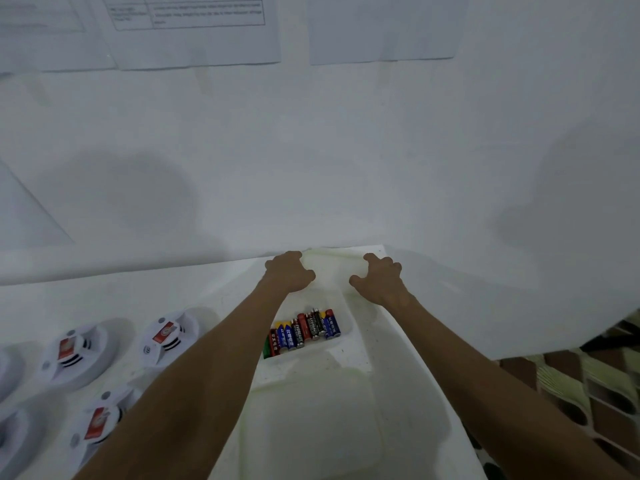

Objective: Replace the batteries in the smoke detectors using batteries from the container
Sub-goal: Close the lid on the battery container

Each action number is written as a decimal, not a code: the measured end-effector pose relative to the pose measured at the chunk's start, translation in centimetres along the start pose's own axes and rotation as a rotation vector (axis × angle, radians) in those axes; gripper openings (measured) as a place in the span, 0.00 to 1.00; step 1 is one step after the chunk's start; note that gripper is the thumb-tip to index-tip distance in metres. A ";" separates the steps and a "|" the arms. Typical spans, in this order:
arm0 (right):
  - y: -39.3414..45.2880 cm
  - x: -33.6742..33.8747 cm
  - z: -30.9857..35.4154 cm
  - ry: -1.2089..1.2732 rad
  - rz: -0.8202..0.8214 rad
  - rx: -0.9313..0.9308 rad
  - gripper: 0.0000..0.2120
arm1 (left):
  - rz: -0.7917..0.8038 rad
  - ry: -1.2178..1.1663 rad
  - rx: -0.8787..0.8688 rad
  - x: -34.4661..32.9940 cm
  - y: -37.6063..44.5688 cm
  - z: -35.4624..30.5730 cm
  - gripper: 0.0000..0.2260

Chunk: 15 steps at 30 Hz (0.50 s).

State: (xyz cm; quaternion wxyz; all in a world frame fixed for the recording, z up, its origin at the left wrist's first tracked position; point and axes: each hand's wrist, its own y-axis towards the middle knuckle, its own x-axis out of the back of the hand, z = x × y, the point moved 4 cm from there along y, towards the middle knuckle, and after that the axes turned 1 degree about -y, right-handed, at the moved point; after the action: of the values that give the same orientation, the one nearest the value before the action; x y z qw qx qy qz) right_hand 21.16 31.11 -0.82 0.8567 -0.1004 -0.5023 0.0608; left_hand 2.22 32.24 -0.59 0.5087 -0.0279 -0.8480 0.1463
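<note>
On the white table (194,282), the smoke detectors sit at about 8 o'clock: one (74,351) far left, one (166,337) beside it, and a third (100,420) nearer, partly behind the left forearm, each with a red label. Just right of centre, at 6 o'clock, the translucent plastic container (346,341) holds a row of AA batteries (304,332) in red, blue, black and green. The left hand (289,271) grips the container's far left edge with curled fingers. The right hand (379,280) rests on the far right edge, its fingers bent and slightly spread. Papers (194,29) hang on the wall at 12 o'clock.
</note>
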 end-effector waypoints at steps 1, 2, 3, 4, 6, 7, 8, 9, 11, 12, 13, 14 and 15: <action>-0.1 0.0 0.0 -0.006 -0.003 -0.013 0.30 | -0.003 -0.007 0.001 0.0 0.0 0.0 0.30; -0.1 -0.1 -0.1 -0.001 -0.005 -0.021 0.30 | -0.002 -0.025 0.004 0.0 0.0 0.0 0.30; -0.2 -0.1 -0.1 0.020 -0.007 -0.024 0.30 | -0.001 -0.046 0.008 0.0 0.0 -0.1 0.30; -0.2 0.0 -0.1 0.058 -0.007 -0.025 0.30 | 0.002 -0.077 0.012 0.0 0.1 -0.1 0.30; -0.2 0.3 0.1 0.174 -0.002 -0.014 0.30 | 0.000 -0.176 0.015 0.0 0.0 -0.3 0.31; -0.3 0.5 0.1 0.256 -0.003 -0.003 0.31 | 0.000 -0.249 0.027 0.0 -0.1 -0.4 0.33; -0.4 0.8 0.2 0.344 -0.014 0.006 0.31 | -0.003 -0.322 0.046 0.0 -0.2 -0.5 0.35; -0.6 1.1 0.4 0.431 -0.032 0.015 0.31 | -0.014 -0.386 0.059 0.0 -0.3 -0.6 0.37; -1.1 2.1 1.0 0.551 -0.077 0.045 0.32 | -0.068 -0.470 0.065 0.9 -0.9 -0.8 0.38; -1.4 2.7 1.5 0.582 -0.109 0.072 0.32 | -0.103 -0.488 0.051 1.6 -1.3 -0.9 0.38; -1.8 3.4 2.0 0.600 -0.143 0.110 0.32 | -0.144 -0.487 0.027 2.6 -1.9 -1.0 0.38; -2.4 4.0 2.7 0.612 -0.165 0.152 0.32 | -0.194 -0.476 0.001 3.7 -2.8 -1.1 0.37; -3.1 4.4 3.4 0.620 -0.174 0.202 0.32 | -0.250 -0.466 -0.023 4.8 -4.0 -1.0 0.37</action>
State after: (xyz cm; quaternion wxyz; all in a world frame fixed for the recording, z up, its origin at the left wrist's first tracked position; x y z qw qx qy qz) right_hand 20.40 29.37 5.28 0.9763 0.0145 -0.2159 0.0034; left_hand 1.19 29.65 5.10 0.3135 0.1058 -0.9407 0.0753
